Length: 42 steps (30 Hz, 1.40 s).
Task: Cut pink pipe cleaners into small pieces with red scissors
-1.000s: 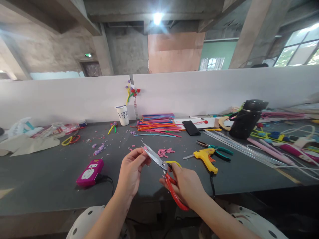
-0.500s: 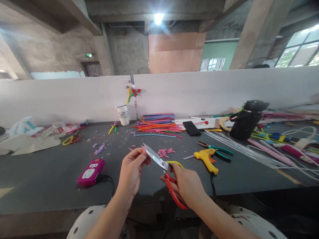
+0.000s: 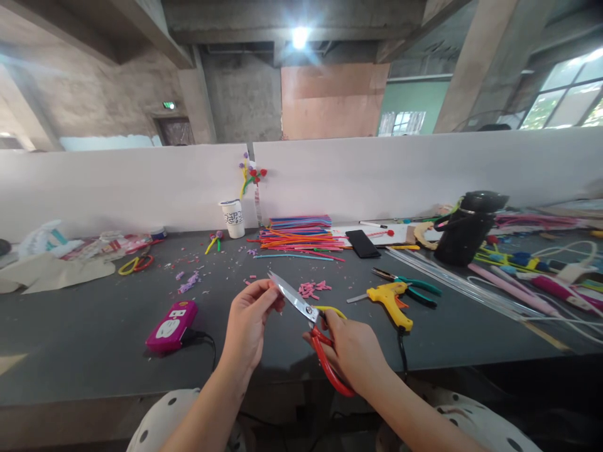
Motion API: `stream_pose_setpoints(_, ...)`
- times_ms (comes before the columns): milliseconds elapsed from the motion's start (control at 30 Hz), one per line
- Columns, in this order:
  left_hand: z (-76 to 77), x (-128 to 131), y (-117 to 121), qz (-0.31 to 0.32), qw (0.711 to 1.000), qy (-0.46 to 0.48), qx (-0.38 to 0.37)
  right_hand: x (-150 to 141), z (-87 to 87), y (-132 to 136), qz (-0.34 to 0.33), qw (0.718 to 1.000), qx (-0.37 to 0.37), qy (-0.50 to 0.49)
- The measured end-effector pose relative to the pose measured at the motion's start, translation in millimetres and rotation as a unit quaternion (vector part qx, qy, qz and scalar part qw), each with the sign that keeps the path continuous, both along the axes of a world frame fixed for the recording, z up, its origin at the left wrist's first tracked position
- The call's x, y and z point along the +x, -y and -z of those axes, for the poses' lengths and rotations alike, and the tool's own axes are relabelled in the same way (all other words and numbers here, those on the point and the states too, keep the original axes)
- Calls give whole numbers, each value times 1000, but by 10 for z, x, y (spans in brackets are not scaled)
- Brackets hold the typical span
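Across the back, the table [image 3: 94, 351] is closed off by a pale partition [image 3: 377, 169], and at the upper right the window [image 3: 565, 94] is cut off by the frame edge. Against the partition, stems [image 3: 301, 235] in orange, red, pink and blue are heaped, and a black flask [image 3: 464, 229] is seen tilted to the right. On the far wall, a green sign [image 3: 168, 105] is lit, its markings too small to be read. Now the right hand [image 3: 355, 351], curled round the handles of the scissors [image 3: 294, 300], by which they are held above the table; by the fingers the upper loop is hidden, while the lower one is seen in glossy red. The bright steel blades are nearly closed, pointed up and leftward to the left hand [image 3: 247, 326], whose thumb and forefinger are brought together at the tips; whether anything is pinched there cannot be told. Beside the right hand a yellow curve [image 3: 332, 309] is partly covered. On the white cup [image 3: 232, 220], dark marks are printed, no word legible; on the magenta box [image 3: 172, 326], white and orange patches are shown, any lettering unreadable. Past the blades, short pink bits [image 3: 311, 290] are scattered.
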<state>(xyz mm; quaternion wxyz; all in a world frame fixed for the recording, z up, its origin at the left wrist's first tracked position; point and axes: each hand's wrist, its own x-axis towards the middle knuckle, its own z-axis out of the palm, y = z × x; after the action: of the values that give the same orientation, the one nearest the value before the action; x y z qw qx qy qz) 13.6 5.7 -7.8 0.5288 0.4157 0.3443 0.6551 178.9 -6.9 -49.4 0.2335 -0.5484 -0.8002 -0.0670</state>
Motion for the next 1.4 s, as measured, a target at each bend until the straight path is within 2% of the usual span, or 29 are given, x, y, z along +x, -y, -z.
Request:
stream_pose_setpoints(167,-17,-17,-10,-22,999,-26,12,2,-3,6,7,1000,-9,7)
stream_pose_setpoints(267,-28,-22,-12,-32,998,-42,18,-3,-14,2,11,998,-47,-32)
stream_pose_setpoints(400,-43,-17,-1,-10,1000,-26,5,-4,-37,10,17,994,-85,-66)
stream_pose_setpoints(500,-48,-14,3,19,1000,-3,-6,-7,-48,22,10,996,-74,-54)
stream_pose_setpoints(567,-47,-13,1,16,1000,0,-6,-10,-50,28,2,997,-60,-44)
stream_pose_setpoints(767,-39,2,9,-78,993,-81,36,-10,-39,27,3,1000,-7,-7)
stream_pose_setpoints(933,-19,15,22,-115,986,-117,31,-5,-30,23,14,1000,12,15)
stream_pose_setpoints(1400,-17,9,12,-120,984,-128,23,-5,-18,19,13,999,15,27)
